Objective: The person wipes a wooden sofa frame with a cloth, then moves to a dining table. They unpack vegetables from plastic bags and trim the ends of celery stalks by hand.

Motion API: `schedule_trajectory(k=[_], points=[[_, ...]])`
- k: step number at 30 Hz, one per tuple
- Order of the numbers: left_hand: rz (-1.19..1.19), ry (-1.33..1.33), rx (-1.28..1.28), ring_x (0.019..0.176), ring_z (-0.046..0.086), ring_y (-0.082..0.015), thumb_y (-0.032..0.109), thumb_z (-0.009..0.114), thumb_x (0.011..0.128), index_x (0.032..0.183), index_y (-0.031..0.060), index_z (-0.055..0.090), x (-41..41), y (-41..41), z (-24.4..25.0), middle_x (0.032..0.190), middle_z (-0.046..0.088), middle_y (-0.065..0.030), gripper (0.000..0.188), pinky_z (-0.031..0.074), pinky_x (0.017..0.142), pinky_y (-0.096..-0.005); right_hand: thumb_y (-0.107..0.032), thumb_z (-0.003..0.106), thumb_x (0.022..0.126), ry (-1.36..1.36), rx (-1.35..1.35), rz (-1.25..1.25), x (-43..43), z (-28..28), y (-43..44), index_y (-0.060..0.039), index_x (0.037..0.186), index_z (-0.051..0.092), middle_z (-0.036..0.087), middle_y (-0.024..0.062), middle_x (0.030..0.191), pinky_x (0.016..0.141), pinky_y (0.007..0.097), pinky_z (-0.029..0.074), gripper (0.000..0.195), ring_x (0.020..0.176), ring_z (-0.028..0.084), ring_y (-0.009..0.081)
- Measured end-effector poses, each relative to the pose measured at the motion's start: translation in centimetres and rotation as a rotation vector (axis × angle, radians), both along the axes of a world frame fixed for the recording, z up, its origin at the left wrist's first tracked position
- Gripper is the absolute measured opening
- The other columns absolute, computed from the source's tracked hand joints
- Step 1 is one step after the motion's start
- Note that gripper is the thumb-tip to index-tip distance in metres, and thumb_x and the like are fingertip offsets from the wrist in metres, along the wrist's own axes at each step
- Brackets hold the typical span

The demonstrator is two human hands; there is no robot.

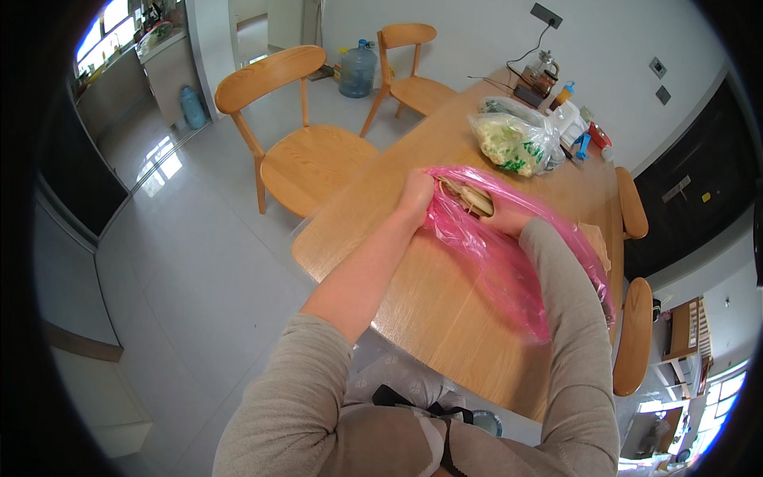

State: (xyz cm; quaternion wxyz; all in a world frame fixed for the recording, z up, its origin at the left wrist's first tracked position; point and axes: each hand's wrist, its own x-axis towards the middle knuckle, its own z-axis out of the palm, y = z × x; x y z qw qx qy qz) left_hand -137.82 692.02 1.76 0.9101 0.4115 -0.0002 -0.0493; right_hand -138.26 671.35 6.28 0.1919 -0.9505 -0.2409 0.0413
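A pink plastic bag (483, 250) lies on the wooden dining table (429, 298), its mouth pulled apart. Inside shows a bundle of pale, stalk-like produce (471, 195) with stringy ends; its exact kind cannot be told. My left hand (415, 194) grips the bag's rim at the left side of the opening. Reaching into the bag from the right, my right hand (503, 216) holds the stalks, its fingers partly hidden by them and the plastic. Behind the pink bag sits a clear plastic bag of pale vegetables, seemingly cauliflower (506, 143), with green print.
Along the table's far end stand a glass kettle (543, 62), a bottle with a blue cap (563, 94), a blue peeler-like tool (583, 145) and a red item (599, 136). Wooden chairs (322, 158) flank the table. A large water bottle (357, 70) stands by the wall.
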Motion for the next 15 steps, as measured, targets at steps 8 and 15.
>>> schedule_trajectory(k=[8, 15], points=[[-0.292, 0.133, -0.093, 0.056, 0.055, -0.0188, 0.004, 0.048, 0.079, 0.077, -0.0031, 0.058, 0.6, 1.8, 0.3, 0.068, 0.059, -0.0094, 0.013, 0.048, 0.053, -0.0300, -0.019, 0.074, 0.062, 0.122, -0.225, -0.222, -1.3, 3.1, 2.9, -0.0081, 0.124, 0.051, 0.061, 0.0187, 0.111, 0.086, 0.0390, 0.047, 0.067, 0.102, 0.059, 0.0308], [-0.061, 0.022, 0.048, 0.060, 0.059, -0.0195, 0.003, 0.048, 0.080, 0.082, -0.0051, 0.062, 1.3, 1.8, 0.0, 0.073, 0.062, -0.0119, 0.016, 0.050, 0.055, -0.0328, -0.011, 0.071, 0.062, 0.041, -0.045, -0.099, -1.6, 1.6, 1.8, -0.0064, 0.125, 0.048, 0.060, 0.0184, 0.105, 0.088, 0.0371, 0.045, 0.068, 0.100, 0.058, 0.0298]])
